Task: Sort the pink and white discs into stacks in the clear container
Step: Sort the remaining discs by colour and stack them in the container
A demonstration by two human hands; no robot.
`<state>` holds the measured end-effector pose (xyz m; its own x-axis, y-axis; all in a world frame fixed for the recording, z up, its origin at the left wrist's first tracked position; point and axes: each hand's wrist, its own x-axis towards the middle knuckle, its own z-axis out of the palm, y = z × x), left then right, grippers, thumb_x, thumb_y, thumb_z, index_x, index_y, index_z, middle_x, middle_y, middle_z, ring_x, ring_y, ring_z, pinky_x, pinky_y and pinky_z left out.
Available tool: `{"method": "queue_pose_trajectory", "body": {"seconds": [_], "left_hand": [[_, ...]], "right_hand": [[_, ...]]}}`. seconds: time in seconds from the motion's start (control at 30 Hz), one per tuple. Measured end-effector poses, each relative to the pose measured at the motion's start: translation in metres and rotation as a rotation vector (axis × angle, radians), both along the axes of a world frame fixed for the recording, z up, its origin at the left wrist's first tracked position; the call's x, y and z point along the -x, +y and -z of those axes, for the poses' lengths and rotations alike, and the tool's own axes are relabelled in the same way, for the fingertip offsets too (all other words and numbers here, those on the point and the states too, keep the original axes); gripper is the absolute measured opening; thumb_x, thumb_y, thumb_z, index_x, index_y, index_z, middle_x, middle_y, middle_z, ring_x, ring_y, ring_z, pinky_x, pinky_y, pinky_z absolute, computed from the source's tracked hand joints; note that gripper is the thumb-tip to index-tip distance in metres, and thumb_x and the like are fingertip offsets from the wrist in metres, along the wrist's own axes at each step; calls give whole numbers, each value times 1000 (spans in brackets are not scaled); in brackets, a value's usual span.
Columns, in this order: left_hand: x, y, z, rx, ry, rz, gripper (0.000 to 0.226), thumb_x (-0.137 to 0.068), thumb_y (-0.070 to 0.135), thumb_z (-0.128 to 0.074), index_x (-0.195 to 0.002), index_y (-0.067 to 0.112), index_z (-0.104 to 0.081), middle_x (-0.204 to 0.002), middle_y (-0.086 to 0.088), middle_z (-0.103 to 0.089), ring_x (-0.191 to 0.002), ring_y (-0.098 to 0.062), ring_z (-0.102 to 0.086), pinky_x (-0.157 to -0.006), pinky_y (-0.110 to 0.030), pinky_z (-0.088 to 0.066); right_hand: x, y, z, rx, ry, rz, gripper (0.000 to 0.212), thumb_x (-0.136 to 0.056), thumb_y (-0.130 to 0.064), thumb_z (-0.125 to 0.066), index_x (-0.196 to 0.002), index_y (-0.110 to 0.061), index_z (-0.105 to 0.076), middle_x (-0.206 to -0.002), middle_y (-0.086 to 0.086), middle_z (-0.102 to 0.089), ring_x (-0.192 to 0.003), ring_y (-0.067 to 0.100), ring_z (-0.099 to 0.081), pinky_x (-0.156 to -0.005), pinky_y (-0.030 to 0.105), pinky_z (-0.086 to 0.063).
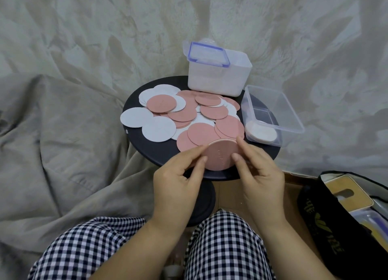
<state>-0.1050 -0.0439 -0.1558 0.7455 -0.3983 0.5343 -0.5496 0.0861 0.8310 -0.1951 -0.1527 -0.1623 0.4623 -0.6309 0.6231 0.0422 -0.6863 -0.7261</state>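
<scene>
Two hands are gripping a thin pink stack (220,156) by its edges, the left hand (178,181) and right hand (260,174) pinching it with their fingers (199,162) over the near rim of the round black desk (138,141). Loose discs (184,112), pink and white, are lying scattered across it. The container (294,116) is sitting at the right edge, holding white discs (262,134). Crumpled beige cloth (63,122) is surrounding the desk.

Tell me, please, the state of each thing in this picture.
Left hand, pinches pink stack.
Right hand, pinches pink stack.
Pink stack, held over the table.
Loose discs, mixed, overlapping on table.
Container, open, white discs inside.
White box, lid lying loose on top.
</scene>
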Motion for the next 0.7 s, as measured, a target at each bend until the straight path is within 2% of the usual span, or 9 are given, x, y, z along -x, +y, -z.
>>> {"method": "queue_pose_trajectory", "body": {"seconds": [0.1,0.17,0.3,0.4,0.6,0.7], "left_hand": [[-1,1,0,8,-7,-11,28,-80,13,-65,-105,25,-65,-96,24,-63,-92,8,-62,-80,-6,-45],[-2,2,-1,30,32,-7,21,-80,11,-66,-97,24,-68,-92,16,-67,-89,3,-64,-78,-8,-46],[-3,2,-7,33,93,19,23,-82,6,-67,-94,26,-68,-92,12,-69,-87,1,-65,-75,-9,-47],[-4,4,-6,-5,40,16,27,-82,3,-67,-99,24,-67,-94,14,-67,-89,3,-63,-77,-7,-46],[-3,6,-5,-10,65,20,28,-82,5,-67,-97,29,-66,-94,13,-68,-89,0,-64,-77,-11,-48],[-3,6,-5,-8,50,7,24,-82,9,-66,-98,28,-66,-95,12,-67,-88,-1,-64,-75,-10,-47]], "right_hand": [[-1,2,4,39,5,0,39,-88,-12,-59,-125,-18,-52,-110,-16,-60,-101,-4,-58,-88,11,-44],[0,3,3,31,-28,-7,38,-88,-15,-57,-125,-19,-54,-108,-22,-61,-98,-1,-60,-87,15,-46],[0,6,-5,-67,-53,-18,42,-84,-14,-63,-119,-35,-54,-105,-29,-63,-97,0,-62,-83,14,-48],[1,7,-2,-90,-28,-25,41,-84,-11,-64,-112,-39,-56,-100,-28,-64,-95,-1,-62,-82,14,-49],[1,8,-5,-74,-40,-18,40,-84,-9,-61,-113,-36,-58,-102,-12,-64,-95,3,-61,-80,12,-47],[1,7,-6,-68,-37,-29,37,-84,-8,-61,-111,-35,-60,-101,-10,-64,-94,4,-61,-79,14,-48]]}}
